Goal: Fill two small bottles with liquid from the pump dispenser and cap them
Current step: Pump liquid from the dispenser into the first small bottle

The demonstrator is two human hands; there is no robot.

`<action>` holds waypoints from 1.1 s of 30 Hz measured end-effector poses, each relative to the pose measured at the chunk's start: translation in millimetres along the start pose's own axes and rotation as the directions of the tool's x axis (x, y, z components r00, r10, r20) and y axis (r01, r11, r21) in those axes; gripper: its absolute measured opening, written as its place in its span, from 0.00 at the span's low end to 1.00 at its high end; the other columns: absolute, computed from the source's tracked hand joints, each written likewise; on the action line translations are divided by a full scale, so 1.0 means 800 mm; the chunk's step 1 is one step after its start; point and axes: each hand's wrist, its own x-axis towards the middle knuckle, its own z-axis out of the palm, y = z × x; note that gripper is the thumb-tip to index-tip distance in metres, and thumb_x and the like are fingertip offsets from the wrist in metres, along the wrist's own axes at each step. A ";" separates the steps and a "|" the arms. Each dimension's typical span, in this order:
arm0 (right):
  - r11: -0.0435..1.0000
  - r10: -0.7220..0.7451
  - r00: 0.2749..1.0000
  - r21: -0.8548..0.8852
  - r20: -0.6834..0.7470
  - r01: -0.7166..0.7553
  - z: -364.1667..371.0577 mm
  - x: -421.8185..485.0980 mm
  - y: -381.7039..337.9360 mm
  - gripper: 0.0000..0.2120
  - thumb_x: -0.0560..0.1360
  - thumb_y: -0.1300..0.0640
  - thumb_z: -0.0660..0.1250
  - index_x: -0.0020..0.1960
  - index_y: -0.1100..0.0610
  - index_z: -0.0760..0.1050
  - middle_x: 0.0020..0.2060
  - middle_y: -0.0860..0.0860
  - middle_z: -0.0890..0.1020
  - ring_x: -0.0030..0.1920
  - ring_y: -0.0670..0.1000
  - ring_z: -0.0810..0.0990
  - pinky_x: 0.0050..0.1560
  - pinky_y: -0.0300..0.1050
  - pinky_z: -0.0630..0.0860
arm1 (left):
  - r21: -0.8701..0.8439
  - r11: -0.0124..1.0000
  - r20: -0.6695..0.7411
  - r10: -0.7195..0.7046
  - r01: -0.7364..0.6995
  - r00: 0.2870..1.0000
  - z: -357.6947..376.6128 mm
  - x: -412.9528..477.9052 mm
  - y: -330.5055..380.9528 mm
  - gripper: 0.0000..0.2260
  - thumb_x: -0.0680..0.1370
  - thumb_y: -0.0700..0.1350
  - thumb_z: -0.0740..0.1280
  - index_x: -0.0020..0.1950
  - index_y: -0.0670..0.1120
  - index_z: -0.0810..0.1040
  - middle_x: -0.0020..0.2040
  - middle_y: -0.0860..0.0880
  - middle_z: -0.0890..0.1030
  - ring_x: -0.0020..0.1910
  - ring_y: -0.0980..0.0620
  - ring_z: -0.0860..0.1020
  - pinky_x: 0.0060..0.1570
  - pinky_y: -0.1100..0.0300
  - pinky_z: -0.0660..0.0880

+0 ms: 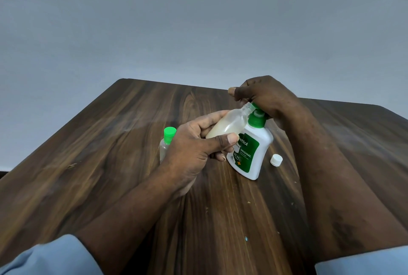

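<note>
L hand (198,144) grips the small bottle (231,121) round its lower half. Thumb lies across the near side and fingers are curled behind, all closed tight on it. R hand (267,95) sits on top of the pump dispenser (254,153), fingers bent down over the green pump head and hiding most of it. One fingertip sticks out to the left. Can't tell which fingers actually press.

Small bottle is tilted, long axis low-left to up-right. Its open mouth points up-right, just beside the green spout under R hand. It's clear plastic w/ pale creamy liquid pooled in the lower end only.

Pump dispenser is white w/ a green label and stands on the wooden table (132,142).

Capped bottle (165,142), green cap on, stands upright just behind L hand, partly hidden; contents unclear. White cap (276,160) lies loose on the table, near the dispenser's right side, not touching.
</note>
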 end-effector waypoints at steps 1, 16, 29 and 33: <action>1.000 0.004 1.000 0.004 0.002 -0.004 0.001 0.000 0.001 0.13 0.75 0.48 0.76 0.40 0.56 0.80 0.38 0.53 0.81 0.37 0.52 0.76 0.44 0.50 0.73 | 0.004 1.000 0.000 0.000 0.000 1.000 0.000 0.000 0.000 0.26 0.70 0.41 0.76 0.68 0.48 0.80 0.50 0.43 0.88 0.40 0.51 0.84 0.35 0.63 0.80; 1.000 -0.012 1.000 0.012 -0.012 0.012 -0.003 0.003 0.002 0.12 0.76 0.49 0.75 0.44 0.59 0.81 0.39 0.54 0.81 0.36 0.52 0.75 0.42 0.48 0.73 | 0.046 0.999 0.003 -0.001 0.001 1.000 -0.001 0.001 -0.001 0.23 0.73 0.39 0.76 0.68 0.50 0.81 0.51 0.44 0.88 0.38 0.51 0.83 0.31 0.65 0.79; 1.000 -0.011 1.000 0.010 -0.018 0.011 0.000 0.005 0.004 0.11 0.75 0.51 0.75 0.42 0.59 0.81 0.37 0.53 0.81 0.37 0.52 0.76 0.44 0.50 0.73 | 0.061 0.998 -0.002 -0.002 0.002 1.000 -0.002 0.001 -0.003 0.26 0.70 0.44 0.77 0.68 0.50 0.81 0.51 0.44 0.88 0.38 0.50 0.82 0.31 0.65 0.78; 1.000 -0.023 0.999 0.008 -0.029 0.023 -0.004 0.005 0.003 0.11 0.75 0.51 0.75 0.37 0.55 0.80 0.34 0.51 0.81 0.35 0.51 0.76 0.42 0.47 0.74 | 0.054 0.999 -0.005 -0.003 0.004 1.000 -0.002 0.001 -0.001 0.26 0.70 0.43 0.77 0.68 0.50 0.81 0.50 0.44 0.88 0.38 0.50 0.82 0.30 0.65 0.78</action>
